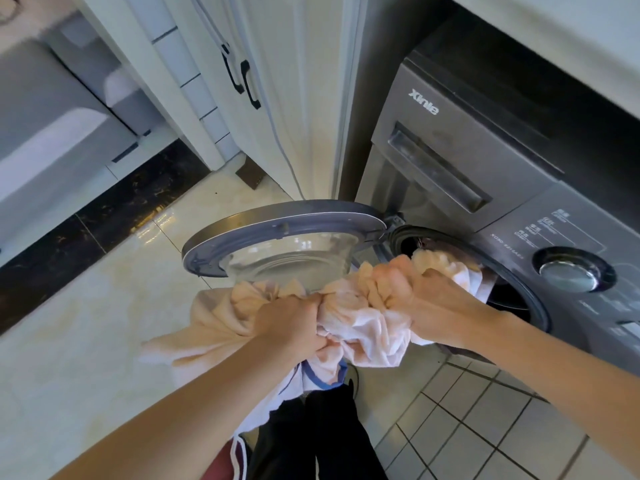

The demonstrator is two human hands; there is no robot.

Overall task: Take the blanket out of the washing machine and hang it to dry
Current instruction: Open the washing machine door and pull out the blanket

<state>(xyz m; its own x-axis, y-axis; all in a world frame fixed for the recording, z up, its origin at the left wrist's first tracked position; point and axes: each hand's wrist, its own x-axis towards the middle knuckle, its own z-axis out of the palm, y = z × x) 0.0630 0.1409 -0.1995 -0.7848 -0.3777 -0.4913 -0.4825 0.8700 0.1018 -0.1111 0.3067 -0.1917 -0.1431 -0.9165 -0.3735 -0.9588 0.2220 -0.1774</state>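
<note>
While both hands are clenching the blanket [360, 306], the right hand [412, 299] is gripping nearer the washing machine [485, 188] mouth than the left hand [294, 327].

The blanket [349, 306], peach and white with a blue-trimmed edge, is bunched and crumpled, part still inside the drum opening and part hanging below. The dark grey front-loading washing machine [485, 174] stands with its round door [277, 233] swung open leftward.
</note>
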